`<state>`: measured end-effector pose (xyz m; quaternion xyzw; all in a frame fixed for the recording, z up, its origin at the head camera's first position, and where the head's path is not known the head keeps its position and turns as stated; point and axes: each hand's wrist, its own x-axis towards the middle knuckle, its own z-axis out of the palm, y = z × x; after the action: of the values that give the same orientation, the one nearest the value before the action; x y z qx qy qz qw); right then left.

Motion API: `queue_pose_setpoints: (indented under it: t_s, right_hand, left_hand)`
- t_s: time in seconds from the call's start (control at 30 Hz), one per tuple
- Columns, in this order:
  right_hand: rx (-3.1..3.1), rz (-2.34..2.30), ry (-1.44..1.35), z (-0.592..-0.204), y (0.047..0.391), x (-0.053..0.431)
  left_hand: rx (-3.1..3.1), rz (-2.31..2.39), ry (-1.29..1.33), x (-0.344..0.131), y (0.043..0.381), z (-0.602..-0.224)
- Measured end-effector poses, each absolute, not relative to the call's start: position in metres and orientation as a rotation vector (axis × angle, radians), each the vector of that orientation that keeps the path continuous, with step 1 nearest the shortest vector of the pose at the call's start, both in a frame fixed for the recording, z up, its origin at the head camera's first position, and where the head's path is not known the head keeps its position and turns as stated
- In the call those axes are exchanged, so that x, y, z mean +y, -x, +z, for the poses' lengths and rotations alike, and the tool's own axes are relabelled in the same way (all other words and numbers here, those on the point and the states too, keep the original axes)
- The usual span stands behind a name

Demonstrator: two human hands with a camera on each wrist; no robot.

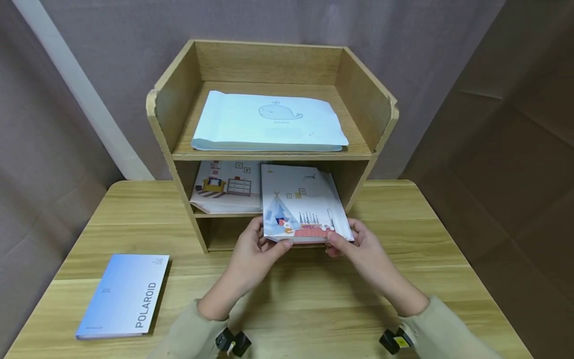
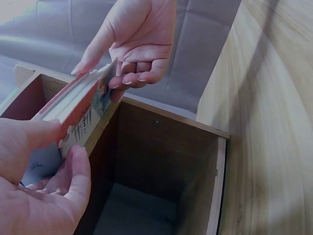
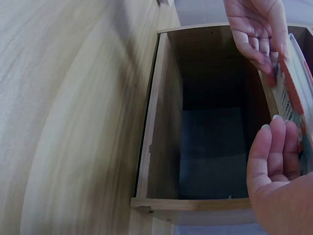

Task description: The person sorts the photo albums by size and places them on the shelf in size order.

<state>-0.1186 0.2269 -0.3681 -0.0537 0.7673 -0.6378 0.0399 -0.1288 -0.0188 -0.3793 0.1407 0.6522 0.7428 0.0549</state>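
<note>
Plainly, book (image 1: 302, 199) (pinched), between left grip (image 1: 254, 255), right grip (image 1: 366, 253)

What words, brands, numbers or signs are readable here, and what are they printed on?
"POLAROID": blue-and-white book on the table.
Same cover, smaller lines: too small to read.
Whale-cover book, lettering under the whale: too small and faint.
Tent-cover book, dark mark near the top: cannot tell whether it is writing.
Yellow label on the right wrist's black device: too small.
</note>
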Motion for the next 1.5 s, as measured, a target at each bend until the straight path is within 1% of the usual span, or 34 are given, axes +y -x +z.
queue_pose_setpoints:
  t_s: [0.4, 0.77, 0.9, 1.0, 1.17, 1.3, 1.5]
  right_hand:
    - [2.316, -1.995, 0.215, -0.377, 0.12, 0.233]
    - [2.341, -2.047, 0.26, -0.381, 0.128, 0.235]
    - [2.357, -2.06, 0.24, -0.381, 0.13, 0.234]
    - [2.367, -2.072, 0.234, -0.381, 0.131, 0.233]
    - [2.38, -2.111, 0.208, -0.384, 0.134, 0.231]
    - [2.41, -2.12, 0.156, -0.385, 0.136, 0.23]
    - [2.567, -2.051, 0.047, -0.385, 0.141, 0.23]
  left_hand:
    - [2.045, 2.285, -0.424, -0.015, 0.133, -0.383]
    - [2.12, 2.297, -0.386, -0.014, 0.141, -0.39]
    - [2.146, 2.262, -0.37, -0.015, 0.136, -0.376]
    - [2.195, 2.22, -0.362, -0.014, 0.137, -0.375]
    - [2.222, 2.224, -0.384, -0.013, 0.148, -0.393]
    - [2.191, 2.252, -0.365, -0.012, 0.15, -0.394]
    - [2.143, 2.325, -0.261, -0.008, 0.154, -0.393]
